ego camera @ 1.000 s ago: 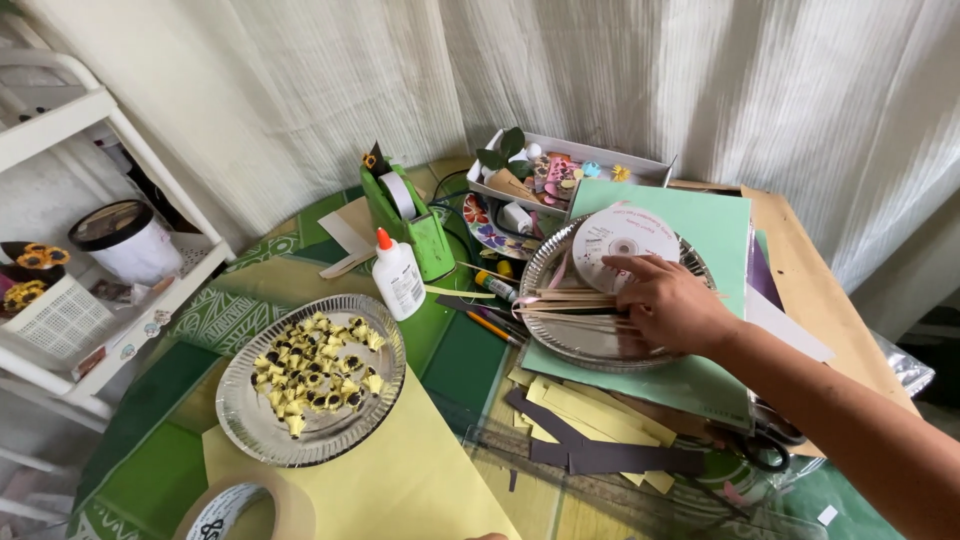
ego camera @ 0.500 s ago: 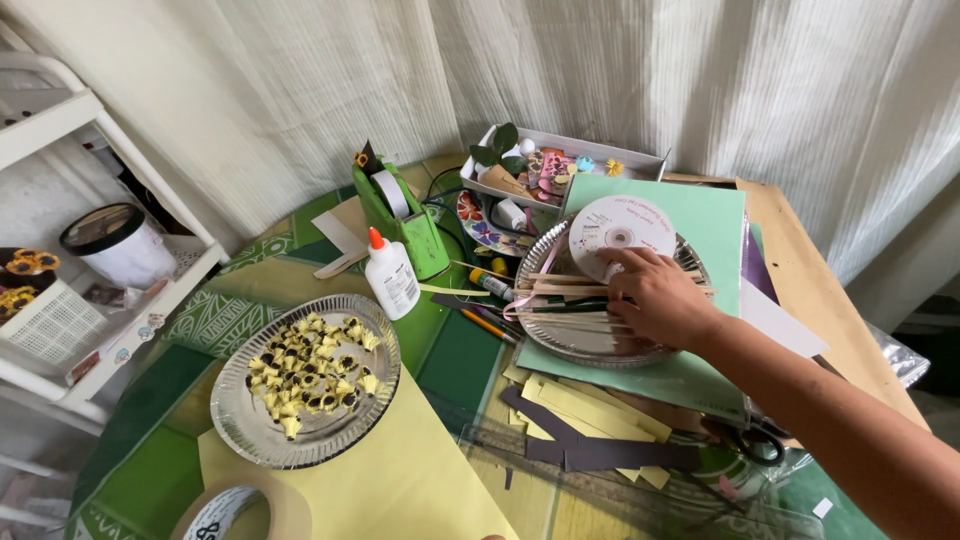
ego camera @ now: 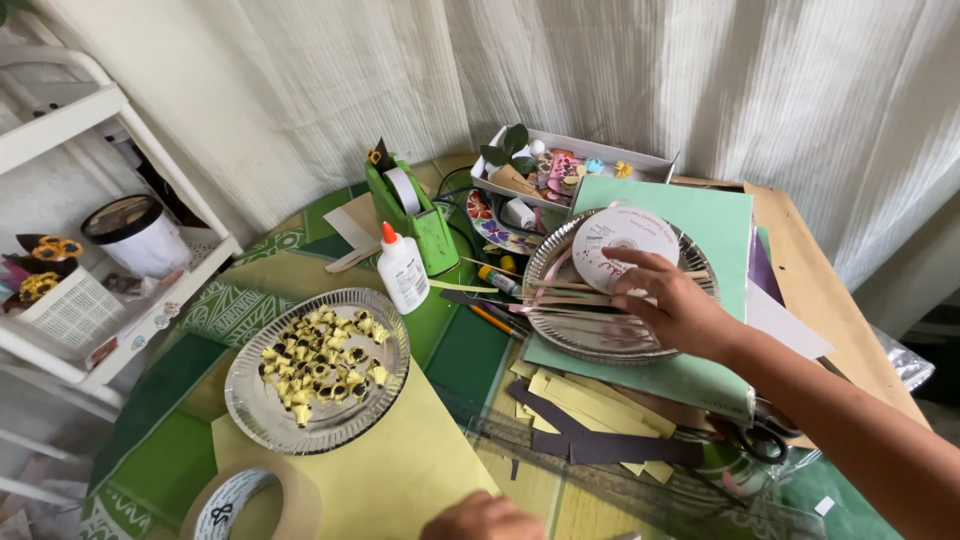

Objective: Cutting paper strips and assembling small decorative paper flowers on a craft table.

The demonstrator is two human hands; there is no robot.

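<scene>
The right hand [ego camera: 672, 305], at centre right of the frame, is laid palm down with fingers spread loosely over thin paper strips [ego camera: 560, 292] in a round silver foil plate [ego camera: 600, 340]; nothing is seen gripped. A white disc [ego camera: 615, 240] lies in the same plate. Only the knuckles of the left hand [ego camera: 482, 518] are seen at the bottom edge; its state cannot be told. At lower left, 1 second foil plate of small yellow paper pieces [ego camera: 318, 365] rests on the counter [ego camera: 830, 300].

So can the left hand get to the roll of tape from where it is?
Probably yes: the left hand sits at the bottom edge on the yellow sheet, with the tape roll beside it and nothing between.
</scene>
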